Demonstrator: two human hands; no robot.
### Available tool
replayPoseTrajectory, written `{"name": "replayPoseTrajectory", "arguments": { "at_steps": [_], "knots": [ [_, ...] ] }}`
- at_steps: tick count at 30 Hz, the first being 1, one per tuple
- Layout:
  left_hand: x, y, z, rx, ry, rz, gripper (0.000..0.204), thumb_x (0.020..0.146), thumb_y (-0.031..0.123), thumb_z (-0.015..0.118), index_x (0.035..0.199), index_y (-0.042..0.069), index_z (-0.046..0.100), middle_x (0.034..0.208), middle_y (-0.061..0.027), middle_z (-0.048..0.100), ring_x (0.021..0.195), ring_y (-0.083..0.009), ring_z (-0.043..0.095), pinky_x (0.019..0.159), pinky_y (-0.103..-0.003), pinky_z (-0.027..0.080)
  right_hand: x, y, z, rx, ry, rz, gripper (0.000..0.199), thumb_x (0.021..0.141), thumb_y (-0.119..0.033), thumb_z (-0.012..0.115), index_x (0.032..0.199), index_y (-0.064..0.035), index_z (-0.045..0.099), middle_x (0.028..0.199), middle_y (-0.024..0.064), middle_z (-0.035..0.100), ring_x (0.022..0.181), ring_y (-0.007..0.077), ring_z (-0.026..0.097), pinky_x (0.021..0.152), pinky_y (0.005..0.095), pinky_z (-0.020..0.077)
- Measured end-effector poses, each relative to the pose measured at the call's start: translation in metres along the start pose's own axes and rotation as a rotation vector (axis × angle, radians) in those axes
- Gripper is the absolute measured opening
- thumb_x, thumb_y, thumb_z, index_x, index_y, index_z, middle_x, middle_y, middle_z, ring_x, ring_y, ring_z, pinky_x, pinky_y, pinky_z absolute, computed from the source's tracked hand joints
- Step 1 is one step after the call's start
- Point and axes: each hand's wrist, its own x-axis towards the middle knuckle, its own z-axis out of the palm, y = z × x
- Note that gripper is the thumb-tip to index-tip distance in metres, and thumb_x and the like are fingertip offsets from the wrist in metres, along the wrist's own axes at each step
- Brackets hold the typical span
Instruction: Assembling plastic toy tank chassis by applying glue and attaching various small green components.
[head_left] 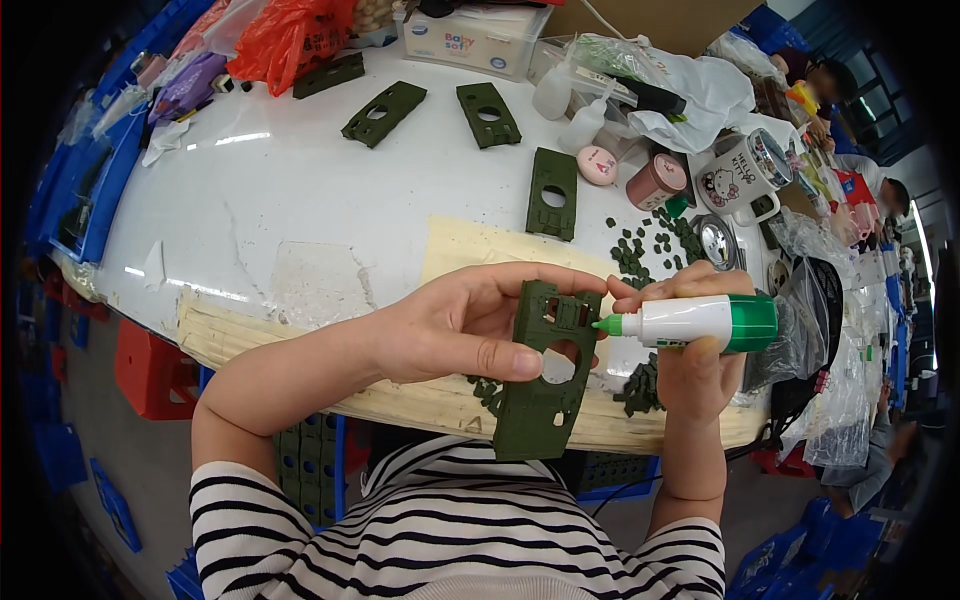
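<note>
My left hand (430, 325) grips a dark green plastic toy tank hull piece (530, 425) by its left edge, the thumb lying on its top face. The piece is tilted upright and has a large round hole and smaller cut-outs. In my right hand (690, 385) is a white glue bottle (685, 322) with a green base and a green nozzle. It lies sideways, its tip at the upper right edge of the hull piece; whether it touches, I cannot tell. Small green plastic parts (640, 390) are heaped on the table's near edge beneath my right hand.
Similar hull pieces (552, 195) lie farther back on the white table (230, 200). More small green bits (628, 255) are scattered beyond my right hand, near a pink jar (655, 182) and a white mug (735, 180). Squeeze bottles (585, 125) stand behind. Co-workers sit at the far right.
</note>
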Motion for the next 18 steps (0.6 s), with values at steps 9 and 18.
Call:
{"name": "replayPoseTrajectory", "arguments": {
  "at_steps": [9,18],
  "knots": [
    [0.0002,-0.0014,-0.0013,-0.003,-0.011,0.01,0.064,0.087,0.012,0.066,0.141,0.001,0.034,0.135,-0.014,0.047,0.12,-0.0225,0.051,0.104,-0.037,0.04,-0.0004,-0.0013,0.0005,-0.014,-0.001,0.01,0.049,0.086,-0.044,0.066,0.098,0.001,0.052,0.087,0.013,0.063,0.084,0.0195,0.058,0.076,0.0326,0.0497],
    [0.0006,-0.0022,0.0012,0.025,0.042,0.008,0.073,0.08,0.017,0.071,0.141,-0.001,0.035,0.144,-0.0179,0.038,0.115,-0.0302,0.056,0.102,-0.042,0.042,-0.0007,-0.001,0.0015,-0.002,0.002,0.001,0.048,0.086,-0.043,0.066,0.099,0.0012,0.052,0.087,0.013,0.062,0.084,0.0197,0.057,0.079,0.0348,0.0521]
  ]
}}
